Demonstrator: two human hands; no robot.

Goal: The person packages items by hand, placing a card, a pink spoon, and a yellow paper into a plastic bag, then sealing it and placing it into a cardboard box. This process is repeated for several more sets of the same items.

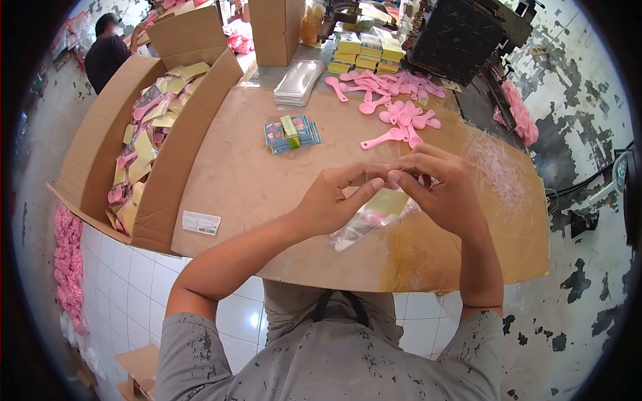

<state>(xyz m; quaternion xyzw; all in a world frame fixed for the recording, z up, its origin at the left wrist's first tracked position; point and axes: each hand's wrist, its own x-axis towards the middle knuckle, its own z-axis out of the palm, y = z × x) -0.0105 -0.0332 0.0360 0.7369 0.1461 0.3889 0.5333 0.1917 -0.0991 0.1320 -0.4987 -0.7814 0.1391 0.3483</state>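
Both hands meet over the cardboard-covered table. My left hand and my right hand pinch the upper edge of a clear plastic bag, fingertips almost touching. Inside the bag a yellowish card and something pink show through the film. Beyond the hands lie several pink plastic spoons in a loose heap. A small pile of blue cards with a green-and-yellow packet on top is to the left, and a stack of clear bags sits behind it.
An open carton of packed bags stands at the left. Stacks of yellow cards and a black machine are at the back. Thin plastic strips lie at the right. Another person is at the far left.
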